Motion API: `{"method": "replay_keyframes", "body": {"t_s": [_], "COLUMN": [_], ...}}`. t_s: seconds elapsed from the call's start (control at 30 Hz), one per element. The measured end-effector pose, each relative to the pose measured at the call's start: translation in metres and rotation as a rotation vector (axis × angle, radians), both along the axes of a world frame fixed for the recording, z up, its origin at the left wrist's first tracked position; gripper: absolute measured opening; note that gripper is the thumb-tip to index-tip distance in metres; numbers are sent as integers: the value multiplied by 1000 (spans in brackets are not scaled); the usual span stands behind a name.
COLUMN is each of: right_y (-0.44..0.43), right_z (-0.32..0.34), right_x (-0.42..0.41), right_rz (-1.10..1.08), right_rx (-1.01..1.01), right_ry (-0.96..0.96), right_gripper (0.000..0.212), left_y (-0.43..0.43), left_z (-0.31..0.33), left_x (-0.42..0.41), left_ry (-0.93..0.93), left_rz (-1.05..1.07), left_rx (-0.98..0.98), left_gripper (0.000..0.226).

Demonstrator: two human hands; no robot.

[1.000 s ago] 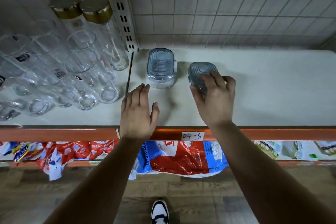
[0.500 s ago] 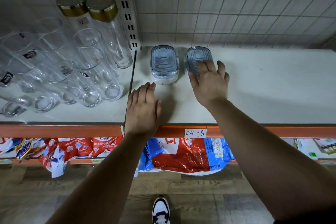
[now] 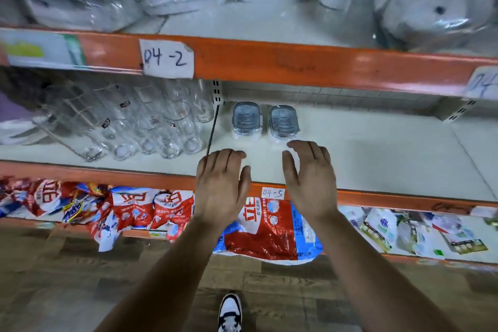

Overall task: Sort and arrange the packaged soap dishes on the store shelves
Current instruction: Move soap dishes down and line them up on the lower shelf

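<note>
Pale shelf (image 3: 377,151) holds two packaged soap dishes (image 3: 246,119) just beyond the left hand (image 3: 222,188) and right hand (image 3: 310,180), fingers (image 3: 310,149) relaxed, empty.

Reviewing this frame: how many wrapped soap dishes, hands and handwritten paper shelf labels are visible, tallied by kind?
Blue-grey ribbed plastic soap dishes, wrapped: 2
Bare hands, left hand and right hand: 2
White handwritten paper shelf labels: 3
Total: 7
</note>
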State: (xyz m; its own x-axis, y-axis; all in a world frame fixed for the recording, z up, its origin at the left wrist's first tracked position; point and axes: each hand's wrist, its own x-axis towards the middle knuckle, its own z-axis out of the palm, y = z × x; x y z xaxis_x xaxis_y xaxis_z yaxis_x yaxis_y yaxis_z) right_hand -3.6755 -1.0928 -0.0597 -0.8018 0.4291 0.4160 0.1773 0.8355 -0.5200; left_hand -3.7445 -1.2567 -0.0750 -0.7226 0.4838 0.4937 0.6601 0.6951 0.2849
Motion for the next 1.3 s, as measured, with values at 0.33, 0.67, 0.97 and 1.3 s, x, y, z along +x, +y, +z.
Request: {"method": "replay_keyframes", "body": {"t_s": [0.33, 0.67, 0.97, 1.3], "right_y": [-44, -84, -161, -179], "right_z": [149, 238, 243, 227], "right_x": [62, -3, -115, -171], "right_rz": [175, 264, 369, 203], "right_rx": [-12, 23, 39, 148], "right_ry": [225, 306, 116, -90], "right_gripper": [38, 39, 47, 62], "left_y": [-47, -123, -196, -208], "left_z": [147, 229, 241, 236], "left_x": [66, -5, -101, -150], "left_ry": [155, 132, 148, 147], "left_rz": [83, 181, 138, 53], "left_rx": [194, 221, 184, 168], "left_gripper": [29, 33, 34, 34]}}
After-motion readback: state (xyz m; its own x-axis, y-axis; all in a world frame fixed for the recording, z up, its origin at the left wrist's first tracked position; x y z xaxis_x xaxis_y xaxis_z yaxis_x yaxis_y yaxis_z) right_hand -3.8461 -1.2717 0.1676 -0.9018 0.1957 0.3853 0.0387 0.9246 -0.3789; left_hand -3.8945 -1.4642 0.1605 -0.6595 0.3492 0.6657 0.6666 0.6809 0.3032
